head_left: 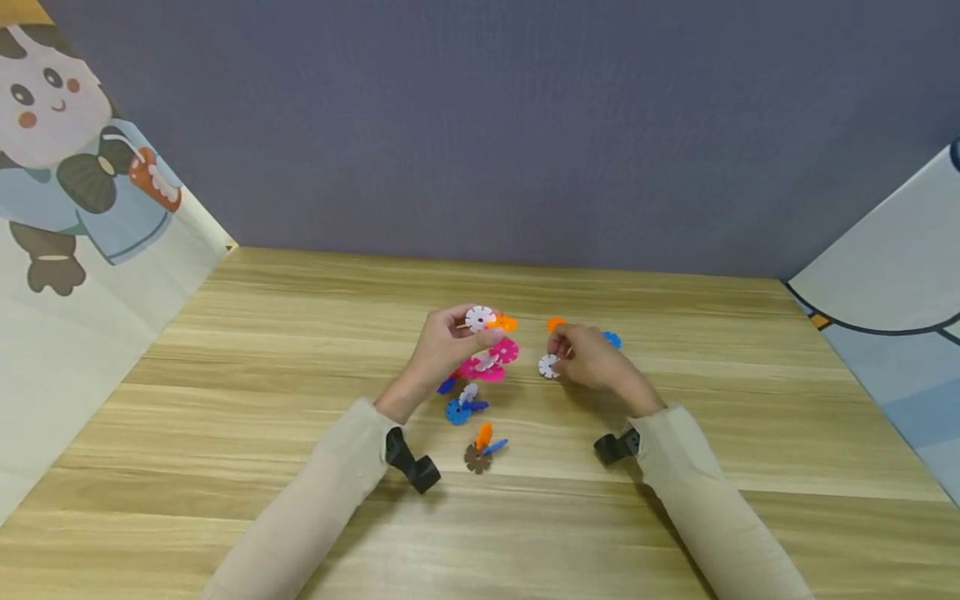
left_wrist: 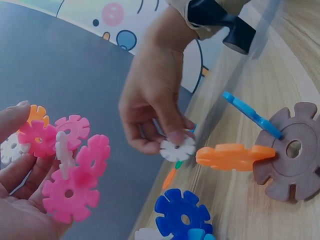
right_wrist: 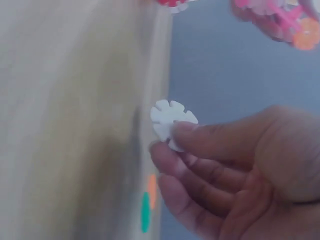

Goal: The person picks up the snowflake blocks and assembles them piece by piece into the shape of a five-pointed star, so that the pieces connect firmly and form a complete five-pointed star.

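Thumb and fingers of my left hand (head_left: 438,350) grip a cluster of joined notched plastic discs. It includes a white disc (head_left: 478,318), an orange disc (head_left: 507,323) and several pink discs (left_wrist: 70,195), with another white one wedged edge-on among them. Across a gap to the right, my right hand (head_left: 596,358) pinches a single white notched disc (right_wrist: 167,117) by its edge, between thumb and fingertips. Part of that disc is covered by the thumb. Both hands are held above the wooden table (head_left: 225,433), with the white disc apart from the cluster.
Nearer me lies a brown disc (head_left: 477,458) with an orange and a blue disc slotted into it. Beyond it is a blue disc (head_left: 457,412) joined with white and dark blue ones. An orange disc (head_left: 555,323) and a blue disc (head_left: 612,339) lie by my right hand.
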{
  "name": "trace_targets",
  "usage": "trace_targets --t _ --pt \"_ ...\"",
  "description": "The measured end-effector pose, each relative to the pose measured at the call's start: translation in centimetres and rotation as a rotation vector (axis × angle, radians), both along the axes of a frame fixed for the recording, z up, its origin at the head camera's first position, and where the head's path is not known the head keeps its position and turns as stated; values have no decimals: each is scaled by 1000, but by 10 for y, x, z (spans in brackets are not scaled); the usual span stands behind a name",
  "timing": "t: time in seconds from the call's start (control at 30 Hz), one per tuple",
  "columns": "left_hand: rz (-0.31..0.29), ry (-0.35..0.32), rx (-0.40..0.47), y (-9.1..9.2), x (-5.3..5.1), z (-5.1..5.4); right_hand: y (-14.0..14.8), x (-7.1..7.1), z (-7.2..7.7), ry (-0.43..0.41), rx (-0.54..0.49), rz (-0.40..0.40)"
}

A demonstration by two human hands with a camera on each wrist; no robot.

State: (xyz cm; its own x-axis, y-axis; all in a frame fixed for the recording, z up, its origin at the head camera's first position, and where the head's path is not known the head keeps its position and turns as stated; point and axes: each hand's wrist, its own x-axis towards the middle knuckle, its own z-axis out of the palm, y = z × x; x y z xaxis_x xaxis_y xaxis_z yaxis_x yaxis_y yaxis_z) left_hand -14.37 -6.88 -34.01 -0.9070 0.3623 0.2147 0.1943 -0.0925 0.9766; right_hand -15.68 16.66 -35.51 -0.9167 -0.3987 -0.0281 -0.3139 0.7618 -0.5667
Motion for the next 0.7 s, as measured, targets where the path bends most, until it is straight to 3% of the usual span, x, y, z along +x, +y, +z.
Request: trace_targets --t 0.33,0.7 --pt "6 -12 -32 0 0 1 -5 10 21 135 -119 58" --pt "36 -14 -143 -1 -1 1 -12 23 40 169 -271 4"
